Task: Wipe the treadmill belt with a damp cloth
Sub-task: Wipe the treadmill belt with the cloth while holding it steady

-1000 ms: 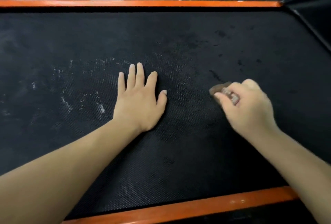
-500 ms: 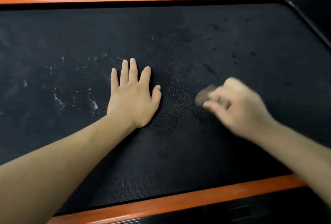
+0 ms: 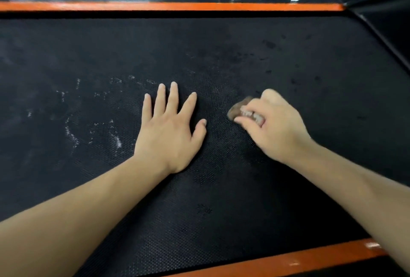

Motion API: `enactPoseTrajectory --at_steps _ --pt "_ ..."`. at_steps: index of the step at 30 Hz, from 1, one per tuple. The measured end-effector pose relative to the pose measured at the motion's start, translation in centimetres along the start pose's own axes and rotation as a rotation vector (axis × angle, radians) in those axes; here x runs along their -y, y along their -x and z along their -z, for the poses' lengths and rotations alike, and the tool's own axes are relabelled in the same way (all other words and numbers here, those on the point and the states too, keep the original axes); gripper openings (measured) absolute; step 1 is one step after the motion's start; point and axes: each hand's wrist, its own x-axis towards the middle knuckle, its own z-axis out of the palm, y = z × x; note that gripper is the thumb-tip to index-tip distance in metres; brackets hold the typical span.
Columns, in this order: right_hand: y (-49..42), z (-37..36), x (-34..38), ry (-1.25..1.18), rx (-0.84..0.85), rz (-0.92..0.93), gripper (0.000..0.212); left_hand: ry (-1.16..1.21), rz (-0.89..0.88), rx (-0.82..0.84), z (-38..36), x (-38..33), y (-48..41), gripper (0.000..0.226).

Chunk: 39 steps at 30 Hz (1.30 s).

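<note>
Currently: black textured treadmill belt (image 3: 221, 188), whitish smears left, dark spots right.
Left hand (image 3: 169, 130) flat, fingers spread; right hand (image 3: 273, 126) grip curled round brown cloth (image 3: 238, 108).

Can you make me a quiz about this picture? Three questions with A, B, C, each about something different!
1. Where are the whitish dusty marks on the black textured treadmill belt? A) left of the flat left hand B) at the belt's near edge C) on a rail
2. How many orange strips edge the belt? A) one B) two C) four
3. What is the right hand doing? A) lying flat B) pointing up C) gripping a small brownish cloth

Answers: 1 A, they lie beyond its little finger. 2 B, one far, one near. 3 C, fingers curl round the cloth.
</note>
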Motion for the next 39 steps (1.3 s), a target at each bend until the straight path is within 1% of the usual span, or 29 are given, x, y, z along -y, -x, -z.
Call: enactPoseTrajectory --at_steps 1,2,4,5,6,7,9,10,11,13,14,15,16,17,18,19,22,23,24,26,27,28,31,32,33,35,36,37,39 --pt "0.1 0.2 -0.1 -0.002 0.026 0.037 0.016 -0.005 0.0 0.001 -0.1 0.0 -0.1 0.074" --pt "-1.0 0.6 -0.8 0.06 -0.007 -0.003 0.018 -0.008 -0.002 0.005 -0.1 0.0 -0.1 0.074" --pt "-4.0 1.2 -2.6 0.153 -0.138 -0.245 0.026 -0.006 -0.001 0.008 -0.1 0.1 -0.1 0.073" --pt "-4.7 0.9 -2.6 0.18 -0.187 -0.295 0.028 -0.005 0.002 0.006 -0.1 0.1 -0.1 0.073" --pt "-4.6 0.3 -2.2 0.204 -0.204 -0.264 0.029 -0.004 0.001 0.006 0.0 0.1 -0.1 0.073" --pt "-3.8 -0.5 -1.1 0.212 -0.182 -0.152 0.028 -0.004 -0.001 0.007 0.0 0.0 -0.1 0.073" --pt "-2.3 -1.4 0.1 0.114 -0.041 0.048 0.026 -0.006 0.002 0.007 0.0 0.0 0.0 0.073" --pt "-2.7 -0.9 -0.3 0.107 -0.031 0.065 0.026 -0.004 0.004 0.006 0.0 0.0 0.0 0.073" --pt "-4.1 -0.3 -1.4 0.139 -0.069 -0.006 0.026 -0.001 0.003 0.007 0.0 0.0 -0.1 0.073" --pt "-6.9 1.1 -3.3 0.16 -0.177 -0.266 0.03 0.001 0.003 0.013 0.1 0.1 -0.1 0.073" --pt "-7.1 0.9 -3.4 0.17 -0.203 -0.295 0.031 -0.001 0.004 0.016 0.1 0.1 -0.1 0.073" --pt "-6.5 0.3 -2.8 0.186 -0.187 -0.235 0.031 -0.003 0.003 0.016 0.0 0.1 -0.1 0.073" --pt "-5.1 -0.5 -1.7 0.182 -0.133 -0.108 0.03 -0.006 0.002 0.013 0.0 0.1 -0.1 0.073" --pt "-3.6 -1.1 -0.4 0.122 -0.053 0.004 0.029 -0.01 0.002 0.008 -0.1 0.1 -0.1 0.073" --pt "-3.0 -1.2 -0.2 0.064 -0.001 0.061 0.028 -0.012 0.003 0.005 0.0 0.1 -0.2 0.073" --pt "-3.5 -0.8 -0.5 0.064 -0.004 0.054 0.028 -0.013 0.004 0.009 0.0 0.1 -0.2 0.073" --pt "-8.9 0.6 -3.1 0.147 -0.156 -0.221 0.03 -0.013 0.005 0.019 0.2 0.0 -0.1 0.073" --pt "-9.7 0.3 -3.1 0.16 -0.176 -0.24 0.029 -0.013 0.006 0.017 0.1 0.0 -0.1 0.073" --pt "-9.7 -0.3 -2.5 0.182 -0.159 -0.172 0.028 -0.014 0.006 0.016 0.1 0.0 0.0 0.073" --pt "-8.4 -1.8 -1.0 0.151 -0.022 0.06 0.026 -0.018 0.006 0.017 0.1 0.0 -0.1 0.073" --pt "-8.3 -1.7 -1.1 0.124 0.028 0.124 0.024 -0.018 0.007 0.021 0.0 0.1 -0.2 0.073" --pt "-9.1 -1.1 -1.8 0.136 0.026 0.108 0.023 -0.017 0.006 0.027 0.0 0.1 -0.2 0.073" --pt "-13.4 0.7 -4.7 0.172 -0.162 -0.236 0.025 -0.015 0.002 0.024 0.1 0.1 -0.1 0.073" --pt "-13.8 0.4 -4.9 0.184 -0.206 -0.269 0.028 -0.017 0.003 0.021 0.1 0.1 -0.1 0.073" --pt "-13.6 -0.3 -4.4 0.2 -0.192 -0.213 0.029 -0.017 0.001 0.022 0.1 0.1 -0.1 0.073" --pt "-12.2 -1.7 -3.0 0.145 -0.04 -0.005 0.024 -0.014 0.001 0.03 0.1 0.1 -0.1 0.073" --pt "-12.1 -1.8 -3.0 0.114 0.004 0.049 0.023 -0.011 0.002 0.029 0.0 0.1 -0.2 0.073" --pt "-12.8 -1.4 -3.6 0.118 -0.017 0.031 0.023 -0.011 0.002 0.026 0.0 0.1 -0.2 0.073" --pt "-15.4 -0.3 -5.2 0.157 -0.146 -0.179 0.028 -0.017 -0.004 0.027 0.0 0.1 -0.1 0.073"
